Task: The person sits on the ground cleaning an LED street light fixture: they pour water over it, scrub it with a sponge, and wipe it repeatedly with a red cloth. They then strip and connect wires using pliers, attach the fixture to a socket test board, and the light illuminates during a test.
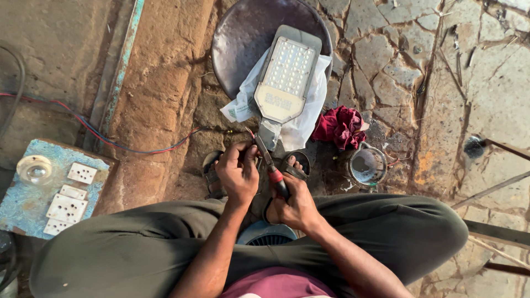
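Pliers (271, 165), red-handled: gripped in the closed right hand (295, 205), long axis toward 11 o'clock, jaws at a wire pinched by the left hand (238, 172); lamp (284, 77) at 12 o'clock.

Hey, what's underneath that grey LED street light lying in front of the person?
The LED light rests on a white plastic bag, which lies over a round dark stool seat. The bag's middle and much of the seat are covered by the lamp, so anything directly beneath it cannot be seen.
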The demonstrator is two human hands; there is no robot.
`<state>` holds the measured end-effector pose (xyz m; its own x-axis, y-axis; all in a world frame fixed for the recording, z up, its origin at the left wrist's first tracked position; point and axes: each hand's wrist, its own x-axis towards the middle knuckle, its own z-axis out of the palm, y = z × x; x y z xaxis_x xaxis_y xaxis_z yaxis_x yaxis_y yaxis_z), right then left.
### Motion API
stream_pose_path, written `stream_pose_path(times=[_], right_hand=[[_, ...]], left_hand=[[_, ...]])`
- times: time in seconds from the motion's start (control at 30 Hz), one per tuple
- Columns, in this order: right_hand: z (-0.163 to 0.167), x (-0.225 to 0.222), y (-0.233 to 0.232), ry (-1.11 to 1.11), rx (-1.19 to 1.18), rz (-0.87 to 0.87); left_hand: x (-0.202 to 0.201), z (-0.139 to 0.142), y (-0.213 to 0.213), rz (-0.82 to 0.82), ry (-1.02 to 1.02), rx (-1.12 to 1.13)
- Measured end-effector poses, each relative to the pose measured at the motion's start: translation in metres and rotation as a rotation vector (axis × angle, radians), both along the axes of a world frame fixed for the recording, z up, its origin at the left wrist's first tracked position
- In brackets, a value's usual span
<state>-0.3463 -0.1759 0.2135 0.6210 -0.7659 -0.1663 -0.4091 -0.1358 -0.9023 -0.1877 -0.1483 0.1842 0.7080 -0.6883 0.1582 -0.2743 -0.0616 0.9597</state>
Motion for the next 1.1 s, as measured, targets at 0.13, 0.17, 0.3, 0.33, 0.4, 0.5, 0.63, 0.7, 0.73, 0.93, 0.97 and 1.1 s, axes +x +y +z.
stream_pose_path(times=[0.13, 0.17, 0.3, 0.33, 0.4, 0.5, 0.63, 0.7, 0.73, 0.93, 0.97, 1.1], right_hand=[[-0.001, -0.008, -0.004, -0.136, 0.546, -0.001], [-0.001, -0.010, -0.006, -0.255, 0.695, -0.003], [-0.004, -0.016, -0.010, -0.539, 1.163, -0.032], [-0.005, -0.017, -0.011, -0.633, 1.238, 0.008], [-0.005, -0.017, -0.013, -0.822, 1.387, 0.088], [-0.004, -0.016, -0.015, -0.964, 1.638, 0.057], [-0.003, -0.014, -0.014, -0.689, 1.308, 0.040], [-0.003, -0.012, -0.012, -0.450, 0.988, -0.008], [-0.003, -0.011, -0.011, -0.355, 0.868, -0.009], [-0.001, -0.008, -0.006, -0.113, 0.435, 0.009], [0.001, -0.009, -0.007, -0.092, 0.446, 0.000], [0.006, -0.019, -0.019, -0.058, 0.420, 0.029]], left_hand=[[-0.002, -0.010, -0.005, 0.046, -0.187, -0.051], [-0.002, -0.014, -0.007, 0.036, -0.188, -0.092], [0.000, -0.028, -0.008, -0.014, 0.025, -0.124], [0.001, -0.031, -0.008, -0.019, 0.056, -0.131], [0.002, -0.036, -0.008, -0.027, 0.121, -0.141], [0.004, -0.039, -0.009, -0.067, 0.241, -0.181], [0.008, -0.031, -0.014, -0.115, 0.344, -0.196], [0.011, -0.020, -0.013, -0.101, 0.318, -0.084], [0.013, -0.013, -0.013, -0.124, 0.269, -0.055], [0.030, 0.029, -0.007, -0.335, 0.026, 0.119], [0.034, 0.033, -0.007, -0.376, -0.012, 0.104], [0.047, 0.035, -0.017, -0.539, -0.118, 0.056]])
